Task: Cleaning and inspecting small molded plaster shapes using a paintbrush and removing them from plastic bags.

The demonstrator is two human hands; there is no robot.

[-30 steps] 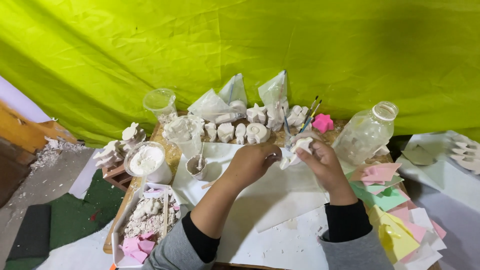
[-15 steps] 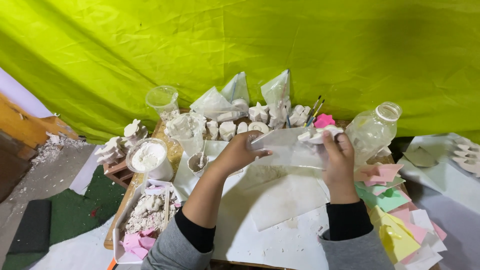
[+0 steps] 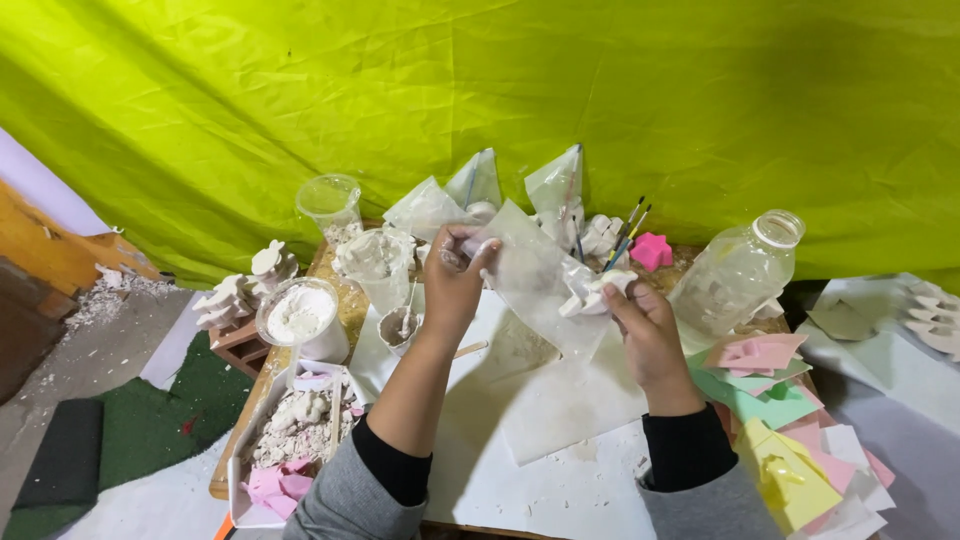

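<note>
1. A yellow-green tarp [image 3: 480,100] backed the cluttered counter [image 3: 560,480].
2. The left hand [image 3: 455,275] pinched a clear plastic bag [image 3: 535,280].
3. The right hand [image 3: 640,320] gripped a white plaster figure [image 3: 595,293], seemingly not yet bagged.

Glass bottle [image 3: 738,272], pink star [image 3: 651,250] — coloured paper sheets [image 3: 775,405].
</note>
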